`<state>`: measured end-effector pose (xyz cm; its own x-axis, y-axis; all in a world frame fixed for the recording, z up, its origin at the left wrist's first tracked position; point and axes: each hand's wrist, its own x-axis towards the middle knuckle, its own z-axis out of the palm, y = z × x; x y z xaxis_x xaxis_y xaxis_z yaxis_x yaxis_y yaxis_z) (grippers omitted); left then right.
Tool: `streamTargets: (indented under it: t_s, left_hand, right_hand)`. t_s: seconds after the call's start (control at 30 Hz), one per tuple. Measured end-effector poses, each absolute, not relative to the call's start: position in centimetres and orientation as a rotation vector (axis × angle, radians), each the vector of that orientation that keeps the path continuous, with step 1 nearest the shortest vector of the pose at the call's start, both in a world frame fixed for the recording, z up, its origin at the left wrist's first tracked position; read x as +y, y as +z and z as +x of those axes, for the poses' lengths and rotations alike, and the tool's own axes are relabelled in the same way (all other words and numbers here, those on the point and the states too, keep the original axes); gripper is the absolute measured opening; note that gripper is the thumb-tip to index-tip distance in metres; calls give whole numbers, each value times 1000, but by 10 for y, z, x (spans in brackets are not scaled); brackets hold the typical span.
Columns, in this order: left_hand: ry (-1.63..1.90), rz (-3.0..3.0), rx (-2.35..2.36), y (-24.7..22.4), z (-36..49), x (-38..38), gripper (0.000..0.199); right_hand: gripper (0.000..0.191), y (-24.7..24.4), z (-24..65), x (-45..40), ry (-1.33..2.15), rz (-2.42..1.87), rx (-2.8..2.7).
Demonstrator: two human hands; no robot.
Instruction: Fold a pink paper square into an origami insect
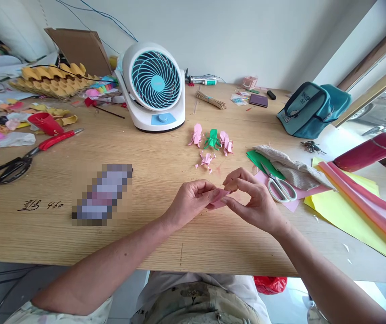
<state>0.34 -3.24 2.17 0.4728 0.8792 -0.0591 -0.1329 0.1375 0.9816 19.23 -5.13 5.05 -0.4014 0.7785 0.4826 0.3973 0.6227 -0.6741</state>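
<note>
Both hands meet over the wooden table (152, 234) and pinch a small folded piece of pink paper (220, 198). My left hand (193, 200) grips its left end between thumb and fingers. My right hand (252, 198) grips its right end, fingers curled over the top. Just beyond the hands lie folded paper frogs: a pink frog (207, 160) nearest, then a green frog (212, 139) between two more pink frogs (196, 134) (226, 142).
Small white-handled scissors (280, 186) lie right of my right hand on pink and green paper under a grey cloth (290, 166). Yellow sheets (355, 216), rolled pink paper (365, 202), a teal bag (311, 108), a white fan (154, 85), red-handled scissors (27, 157).
</note>
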Motion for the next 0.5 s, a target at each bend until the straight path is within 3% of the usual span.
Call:
streamTargets:
  t_s: [0.5]
  left_hand:
    - [880, 1185, 767, 18, 4, -30, 41]
  right_hand:
    - [9, 46, 185, -38, 794, -874, -1967]
